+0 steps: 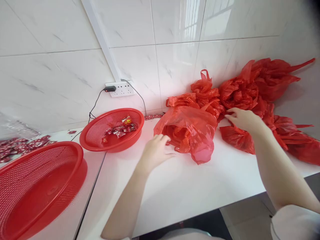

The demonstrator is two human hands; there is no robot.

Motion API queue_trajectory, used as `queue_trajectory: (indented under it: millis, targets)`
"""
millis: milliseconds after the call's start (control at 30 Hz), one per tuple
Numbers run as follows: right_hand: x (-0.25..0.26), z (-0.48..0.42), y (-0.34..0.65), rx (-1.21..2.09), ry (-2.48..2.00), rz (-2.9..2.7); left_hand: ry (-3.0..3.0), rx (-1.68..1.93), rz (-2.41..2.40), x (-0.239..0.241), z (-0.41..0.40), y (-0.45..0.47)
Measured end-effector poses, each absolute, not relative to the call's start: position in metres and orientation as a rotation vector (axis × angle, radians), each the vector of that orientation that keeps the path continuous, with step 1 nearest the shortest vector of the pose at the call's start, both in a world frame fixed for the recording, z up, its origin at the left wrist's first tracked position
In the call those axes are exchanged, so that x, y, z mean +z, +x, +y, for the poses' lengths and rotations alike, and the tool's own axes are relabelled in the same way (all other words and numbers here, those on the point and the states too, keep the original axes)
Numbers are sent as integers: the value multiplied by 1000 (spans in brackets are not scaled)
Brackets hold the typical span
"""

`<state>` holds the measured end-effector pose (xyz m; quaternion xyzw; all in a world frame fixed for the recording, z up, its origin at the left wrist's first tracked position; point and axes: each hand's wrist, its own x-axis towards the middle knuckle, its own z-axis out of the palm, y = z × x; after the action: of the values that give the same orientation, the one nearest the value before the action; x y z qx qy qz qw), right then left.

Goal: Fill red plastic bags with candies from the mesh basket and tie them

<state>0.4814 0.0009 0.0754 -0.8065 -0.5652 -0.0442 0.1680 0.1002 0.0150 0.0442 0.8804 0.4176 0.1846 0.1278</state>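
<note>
My left hand point(155, 150) is open, thumb and fingers apart, beside the near left edge of a crumpled red plastic bag point(200, 131). More red film lies bunched in that bag's mouth. To the right, my right hand point(243, 119) reaches over the heap with its fingers apart and nothing visible in them. Just beneath it lies a filled, bunched red bag point(236, 138). Behind and to the right, several more red plastic bags point(240, 93) are piled against the wall.
A red mesh basket point(87, 143) holds small wrapped packets point(121, 130). At the left is a larger red basket point(80, 156), with many dark red packets point(27, 146) behind it. A power strip point(122, 89) with cables is on the tiled wall. A seam crosses the white tabletop point(170, 193).
</note>
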Motion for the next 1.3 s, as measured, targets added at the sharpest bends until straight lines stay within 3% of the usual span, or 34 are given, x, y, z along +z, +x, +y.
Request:
queue_trajectory:
  millis: [67,167,400,667,1000,1133,1300]
  targets:
    - [89,-6,434,60,-2263,-1731,2761,510,1199,24,12,123]
    - [105,-20,378,2,-2158,-1699,2733,504,1143,8,16,135]
    - [102,-24,321,369,-1680,-1921,1780,1061,882,44,38,88]
    - [72,0,309,451,-2044,-2170,1254,1331,827,77,34,52]
    - [81,-3,297,707,-1406,-2435,1122,1619,658,92,17,35]
    - [88,-2,301,798,-1153,-2242,888,1764,623,98,22,22]
    - [81,-1,304,1235,-655,-1849,616,1796,617,100,35,9]
